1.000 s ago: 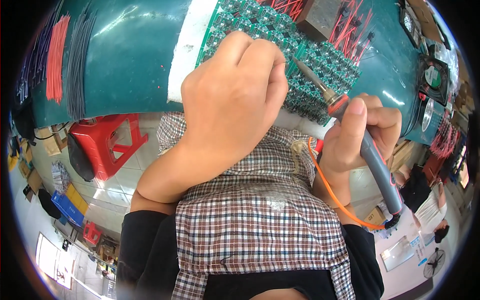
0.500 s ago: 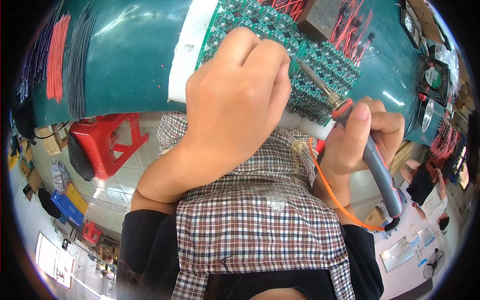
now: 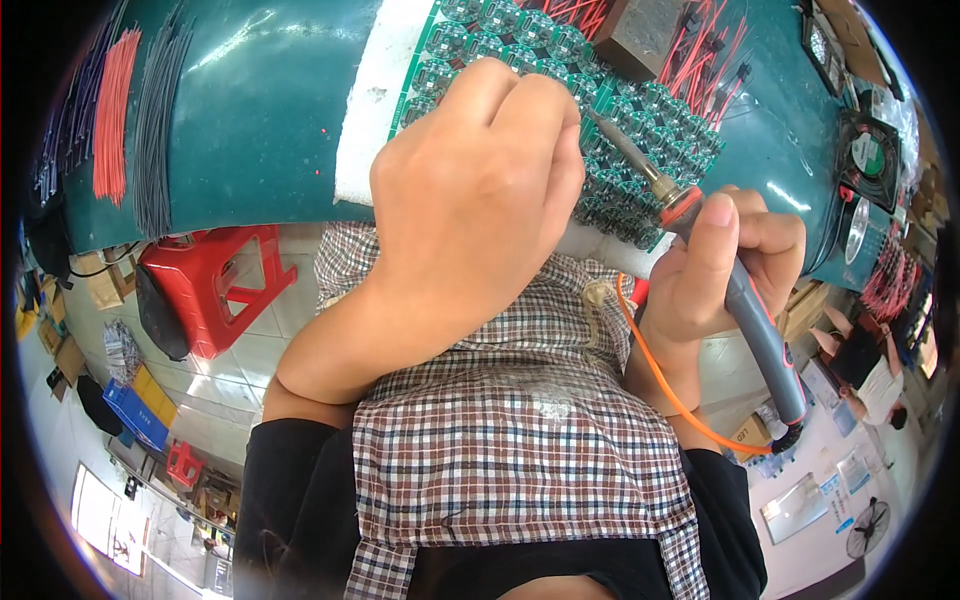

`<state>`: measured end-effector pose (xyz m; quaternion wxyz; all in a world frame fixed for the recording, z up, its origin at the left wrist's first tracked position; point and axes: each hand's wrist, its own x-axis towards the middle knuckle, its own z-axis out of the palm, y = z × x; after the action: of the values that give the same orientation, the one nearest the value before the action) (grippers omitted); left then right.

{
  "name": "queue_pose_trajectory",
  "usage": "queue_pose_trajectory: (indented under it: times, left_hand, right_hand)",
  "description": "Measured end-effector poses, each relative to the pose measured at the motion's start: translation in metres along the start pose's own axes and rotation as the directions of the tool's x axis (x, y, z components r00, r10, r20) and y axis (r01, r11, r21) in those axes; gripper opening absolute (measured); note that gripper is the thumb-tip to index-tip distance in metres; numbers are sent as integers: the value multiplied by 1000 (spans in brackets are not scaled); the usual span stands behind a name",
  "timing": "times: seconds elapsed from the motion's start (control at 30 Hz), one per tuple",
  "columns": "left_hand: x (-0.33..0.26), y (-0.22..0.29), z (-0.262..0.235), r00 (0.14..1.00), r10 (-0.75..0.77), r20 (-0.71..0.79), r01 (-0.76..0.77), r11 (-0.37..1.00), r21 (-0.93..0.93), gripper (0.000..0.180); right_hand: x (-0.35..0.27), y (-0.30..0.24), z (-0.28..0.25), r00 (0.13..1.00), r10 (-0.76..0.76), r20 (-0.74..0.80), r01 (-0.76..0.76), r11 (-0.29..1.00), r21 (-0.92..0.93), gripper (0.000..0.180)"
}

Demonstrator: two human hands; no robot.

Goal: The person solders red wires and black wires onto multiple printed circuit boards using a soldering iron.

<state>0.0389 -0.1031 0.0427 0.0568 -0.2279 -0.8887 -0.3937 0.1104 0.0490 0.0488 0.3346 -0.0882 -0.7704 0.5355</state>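
A panel of small green circuit boards point(image 3: 640, 115) rests on a white foam slab point(image 3: 362, 135) at the table's near edge. My left hand point(image 3: 475, 190) is closed over the panel, knuckles up. Its fingertips are hidden under the hand, so anything pinched there does not show. In my right hand point(image 3: 715, 260) is a grey and red soldering iron point(image 3: 765, 335), gripped like a pen. The iron's narrow tip slants up and left over the boards, close beside the left hand's fingers. An orange cable point(image 3: 655, 378) trails from the iron's rear end.
A dark metal block point(image 3: 640, 38) stands at the boards' far edge, beside red wires point(image 3: 700, 75). Bundles of red wires point(image 3: 115, 120) and grey wires point(image 3: 160, 125) lie on the left of the green table point(image 3: 260, 120). A black fan point(image 3: 866, 155) sits far right. Below is a red stool point(image 3: 210, 290).
The soldering iron and my right hand have shifted slightly up and left, bringing the tip nearer the left hand's fingers. My left hand has barely moved. A person in the background has moved.
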Motion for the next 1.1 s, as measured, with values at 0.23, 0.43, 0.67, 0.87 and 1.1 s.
queue_pose_trajectory:
  times: [0.23, 0.43, 0.67, 0.87, 1.1]
  left_hand:
    - [0, 0, 1, 1000, 1, -9, -1, 1000, -23, 11]
    - [0, -1, 4, 1000, 4, -7, -4, 999, -40, 10]
    - [-4, -1, -9, 1000, -14, 14, 15, 999, -51, 10]
    - [-14, -1, -16, 997, -29, 70, 31, 999, -24, 12]
    - [-14, -2, -12, 999, -18, 50, 21, 998, -54, 14]
  right_hand:
    - [0, 0, -1, 1000, 7, -3, -7, 1000, 5, 25]
    - [1, 0, -1, 1000, -1, 10, 1, 1000, -3, 25]
    - [-5, 0, -11, 999, 33, -4, -32, 998, 60, 30]
    - [-11, -16, -7, 997, 60, 49, -58, 998, -29, 26]
    - [-11, -13, -3, 996, 56, 67, -55, 998, -17, 26]
